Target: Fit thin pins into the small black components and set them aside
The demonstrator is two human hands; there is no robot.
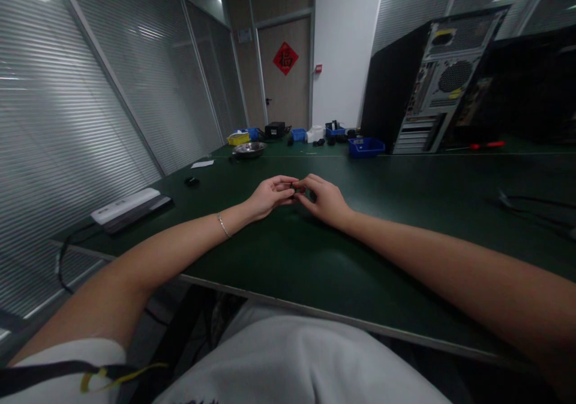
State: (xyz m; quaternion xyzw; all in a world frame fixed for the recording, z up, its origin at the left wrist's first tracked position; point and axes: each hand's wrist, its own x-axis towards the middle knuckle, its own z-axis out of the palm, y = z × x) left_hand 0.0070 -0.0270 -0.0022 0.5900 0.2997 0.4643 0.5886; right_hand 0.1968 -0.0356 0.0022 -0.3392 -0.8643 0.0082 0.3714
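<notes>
Both of my hands meet over the middle of the dark green table [315, 260]. My left hand [269, 195] and my right hand [324, 198] have their fingertips pinched together on a small dark object [294, 186] held between them, too small to make out. The fingers of both hands are curled. A thin bracelet [223, 225] sits on my left wrist. Both forearms rest low over the table.
A desktop computer tower [423, 86] stands at the back right with a red-handled screwdriver [488, 145] beside it. A blue bin [365, 146], a metal bowl [249, 148] and several small bins lie farther back. A white power strip [128, 206] lies left, cables [535, 212] right.
</notes>
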